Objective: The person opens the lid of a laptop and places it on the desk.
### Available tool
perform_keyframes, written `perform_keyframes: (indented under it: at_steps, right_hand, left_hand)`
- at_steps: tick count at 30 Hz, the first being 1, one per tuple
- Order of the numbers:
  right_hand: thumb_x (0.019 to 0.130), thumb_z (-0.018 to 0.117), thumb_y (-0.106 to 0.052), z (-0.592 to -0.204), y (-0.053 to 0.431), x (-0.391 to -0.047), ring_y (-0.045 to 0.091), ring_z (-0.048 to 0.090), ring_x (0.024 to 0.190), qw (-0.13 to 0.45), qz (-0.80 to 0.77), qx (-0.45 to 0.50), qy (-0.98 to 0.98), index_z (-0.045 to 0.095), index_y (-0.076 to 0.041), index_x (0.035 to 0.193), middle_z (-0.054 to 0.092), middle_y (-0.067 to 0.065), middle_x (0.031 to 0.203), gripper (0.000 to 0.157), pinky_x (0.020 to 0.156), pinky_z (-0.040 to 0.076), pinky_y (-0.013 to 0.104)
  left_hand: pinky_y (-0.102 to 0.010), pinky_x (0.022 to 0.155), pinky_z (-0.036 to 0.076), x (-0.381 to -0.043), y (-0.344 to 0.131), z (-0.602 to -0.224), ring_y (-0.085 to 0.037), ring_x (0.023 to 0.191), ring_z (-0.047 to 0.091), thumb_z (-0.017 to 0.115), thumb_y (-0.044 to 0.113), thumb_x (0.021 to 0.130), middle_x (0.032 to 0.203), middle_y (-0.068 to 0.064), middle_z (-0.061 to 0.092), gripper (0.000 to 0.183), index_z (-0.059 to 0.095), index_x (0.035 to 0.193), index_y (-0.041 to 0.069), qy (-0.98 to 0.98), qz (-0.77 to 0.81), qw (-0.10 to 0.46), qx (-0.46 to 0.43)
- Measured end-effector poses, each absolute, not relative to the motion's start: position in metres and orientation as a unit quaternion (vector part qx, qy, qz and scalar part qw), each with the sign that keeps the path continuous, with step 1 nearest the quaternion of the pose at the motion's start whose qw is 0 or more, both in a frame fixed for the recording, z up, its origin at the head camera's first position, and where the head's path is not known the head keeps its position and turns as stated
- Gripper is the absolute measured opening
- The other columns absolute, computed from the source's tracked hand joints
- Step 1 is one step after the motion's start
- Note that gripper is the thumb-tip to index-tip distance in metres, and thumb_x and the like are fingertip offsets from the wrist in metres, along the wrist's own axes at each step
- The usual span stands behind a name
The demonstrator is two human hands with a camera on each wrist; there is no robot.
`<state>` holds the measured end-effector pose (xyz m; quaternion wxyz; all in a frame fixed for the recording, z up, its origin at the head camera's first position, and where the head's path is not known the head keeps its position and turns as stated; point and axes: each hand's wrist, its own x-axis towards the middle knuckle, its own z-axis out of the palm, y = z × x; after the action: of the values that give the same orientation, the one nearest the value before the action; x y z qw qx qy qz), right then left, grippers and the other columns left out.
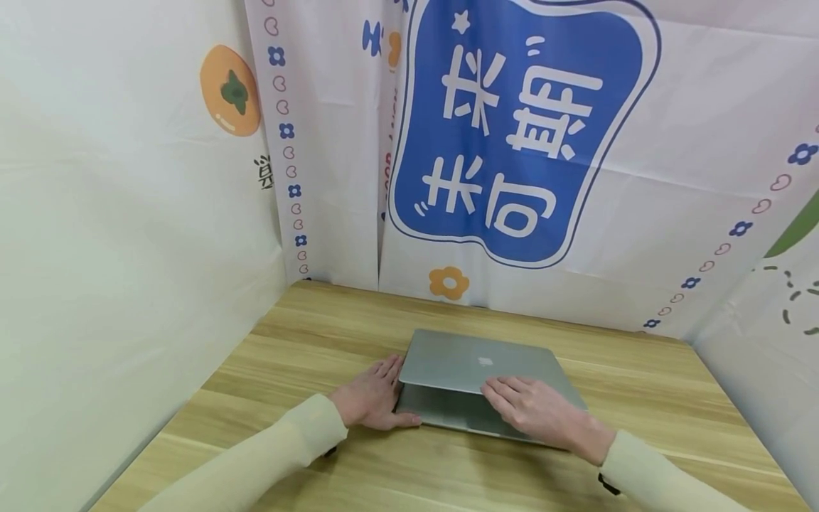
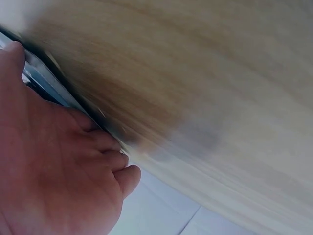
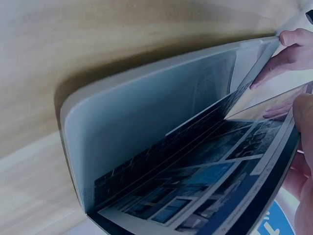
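Backdrop (image 1: 333, 142): white printed sheets around the work area, with a large blue panel of white characters at the back.
Table (image 1: 307, 341): pale yellow-brown wood grain, bearing the laptop.
Laptop (image 1: 441, 355): slim, silver-grey, rounded at the corners; it lies on the table between the two hands, partly open, its hinge toward the back sheet.
Lid (image 1: 531, 359): smooth, plain grey outside, tilted low over the base, front edge raised and apart from it.
Base (image 3: 112, 117): flat on the wood, a bare metal palm area in front of the keys, tinted bluish in the right wrist view.
Screen (image 3: 205, 176): lit, showing pale, blue and dark panels inside a black border; the wording is too small to read.
Keyboard (image 3: 142, 164): dark strip near the hinge.
Left hand (image 1: 374, 398): fingers extended and relaxed along the laptop's left side, thumb touching its front left corner.
Right hand (image 1: 537, 412): pinches the lid's front edge, thumb on the inner side, fingers outside.
Logo (image 1: 485, 361): small, light, on the lid.
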<state>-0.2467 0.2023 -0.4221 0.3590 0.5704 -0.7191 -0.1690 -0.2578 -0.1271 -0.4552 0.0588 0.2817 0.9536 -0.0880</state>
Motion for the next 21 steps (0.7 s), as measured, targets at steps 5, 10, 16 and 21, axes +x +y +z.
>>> perform_keyframes:
  at_steps: [5,10,16,21]
  right_hand:
    - [0.108,0.011,-0.011,-0.420,0.204,-0.251,0.017,0.072,0.095,0.373,-0.180,0.572,-0.708,0.067,-0.004,0.119,0.074,0.008,0.110,0.057,0.076,0.060,0.027]
    - [0.108,0.013,-0.009,-0.419,0.202,-0.254,0.017,0.072,0.093,0.382,-0.174,0.575,-0.702,0.067,-0.003,0.116,0.075,0.008,0.107,0.056,0.074,0.060,0.026]
    - [0.108,0.012,-0.009,-0.412,0.201,-0.255,0.017,0.072,0.092,0.378,-0.166,0.578,-0.704,0.068,-0.001,0.115,0.074,0.009,0.107,0.057,0.072,0.060,0.026]
    - [0.107,0.016,-0.005,-0.405,0.202,-0.256,0.018,0.072,0.093,0.364,-0.172,0.584,-0.705,0.067,-0.001,0.117,0.074,0.009,0.108,0.052,0.073,0.060,0.026]
  left_hand:
    - [-0.041,0.122,0.027,-0.259,-0.127,-0.454,-0.034,0.151,0.022,0.027,0.082,0.088,0.161,-0.022,0.023,0.106,0.030,0.152,-0.002,0.953,-0.092,0.061,0.284]
    - [-0.041,0.122,0.027,-0.259,-0.130,-0.452,-0.033,0.151,0.021,0.029,0.082,0.088,0.161,-0.022,0.023,0.104,0.032,0.151,-0.002,0.952,-0.093,0.068,0.284]
    - [-0.042,0.122,0.028,-0.261,-0.131,-0.451,-0.034,0.150,0.023,0.031,0.081,0.089,0.160,-0.024,0.024,0.103,0.034,0.151,-0.001,0.951,-0.085,0.061,0.292]
    - [-0.042,0.121,0.029,-0.261,-0.130,-0.451,-0.035,0.150,0.025,0.032,0.080,0.089,0.160,-0.023,0.024,0.102,0.034,0.151,-0.001,0.949,-0.082,0.056,0.299]
